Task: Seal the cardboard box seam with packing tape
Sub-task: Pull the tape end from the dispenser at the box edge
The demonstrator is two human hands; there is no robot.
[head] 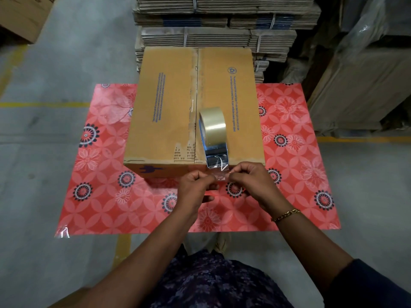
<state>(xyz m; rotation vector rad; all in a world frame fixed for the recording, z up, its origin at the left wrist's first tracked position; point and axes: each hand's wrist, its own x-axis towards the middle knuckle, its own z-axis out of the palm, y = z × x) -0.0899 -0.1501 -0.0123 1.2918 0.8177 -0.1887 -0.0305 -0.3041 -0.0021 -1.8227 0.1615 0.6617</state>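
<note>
A brown cardboard box (169, 112) with blue print lies closed on a red flowered table cover. Its centre seam (196, 103) runs away from me, with torn paper patches along it. A blue tape dispenser (214, 138) with a roll of clear packing tape rests on the box top, just right of the seam, near the front edge. A loose end of clear tape (220, 171) hangs from the dispenser over the box's front edge. My left hand (195, 185) and my right hand (249, 181) pinch this tape end between fingertips, in front of the box.
The red flowered cover (100, 192) spreads over the table beyond the box on all sides. Bundled stacks of flat cardboard (222, 25) stand right behind the box. Plastic-wrapped cartons (360, 81) stand at the right. Grey floor with yellow lines surrounds the table.
</note>
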